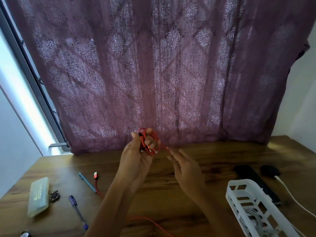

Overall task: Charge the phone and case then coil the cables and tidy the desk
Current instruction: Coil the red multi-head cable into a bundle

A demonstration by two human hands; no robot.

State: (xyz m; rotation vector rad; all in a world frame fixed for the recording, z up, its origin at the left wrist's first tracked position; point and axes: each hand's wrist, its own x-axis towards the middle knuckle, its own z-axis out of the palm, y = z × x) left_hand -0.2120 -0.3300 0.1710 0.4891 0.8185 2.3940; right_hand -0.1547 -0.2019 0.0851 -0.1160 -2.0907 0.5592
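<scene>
My left hand is raised above the desk and grips a coil of red cable wound round its fingers. A strand of that cable runs down to the right, where my right hand touches it with fingers nearly straight. The cable's USB plug lies on the wooden desk, and more red cable trails along the near edge. A black phone lies at the right beside a dark round case with a white cable plugged into it.
A white slatted basket holding a white cable stands at the near right. At the left lie a pale pencil case, a teal pen, a purple pen and a small dark trinket. A purple patterned curtain hangs behind the desk.
</scene>
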